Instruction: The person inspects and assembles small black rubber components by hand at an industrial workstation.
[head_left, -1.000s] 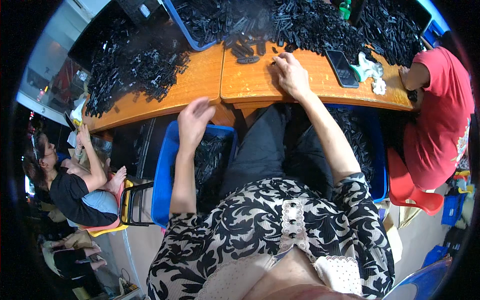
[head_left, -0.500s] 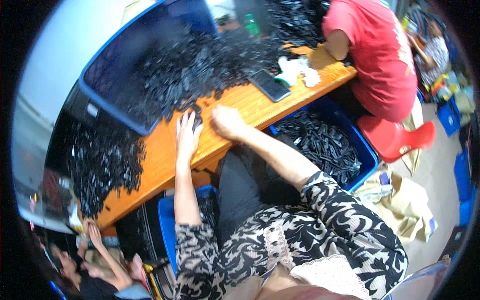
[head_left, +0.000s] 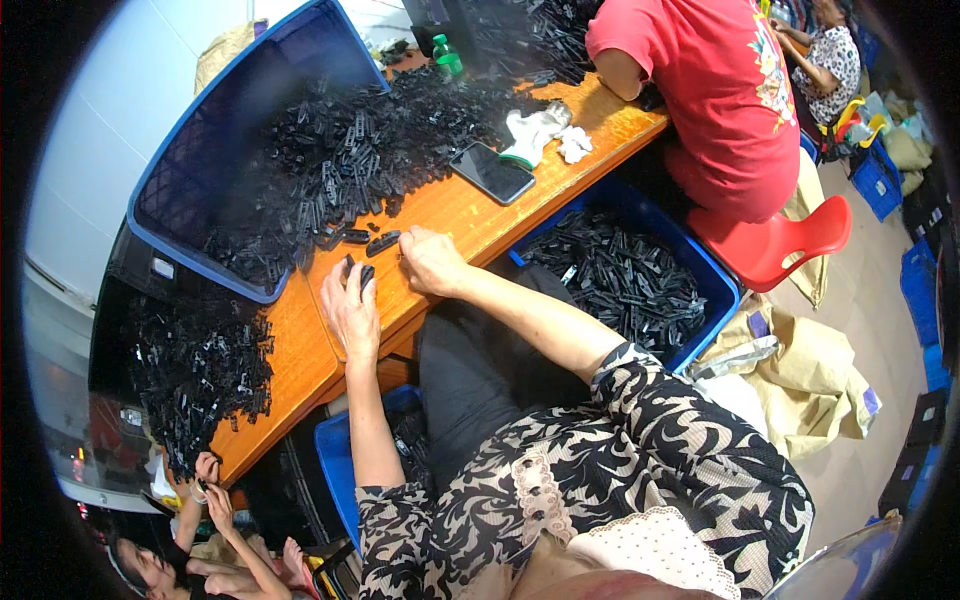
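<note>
1. Left hand [head_left: 351, 312]: fingers bent onto black pieces [head_left: 367, 275] over the worktop [head_left: 475, 222].
2. Right hand [head_left: 432, 262]: curled beside a loose piece [head_left: 382, 243].
3. Cannot tell either grip.
4. Seemingly gathering; next calls for light pinching.

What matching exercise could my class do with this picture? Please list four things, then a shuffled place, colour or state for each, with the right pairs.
Things:
1. Phone
2. Wearer's left hand
3. Plastic chair
4. Bottle

Descriptions:
A. Green
B. Touching a black piece
C. Beside a white glove
D. Red

Right pairs: 1-C, 2-B, 3-D, 4-A
</note>
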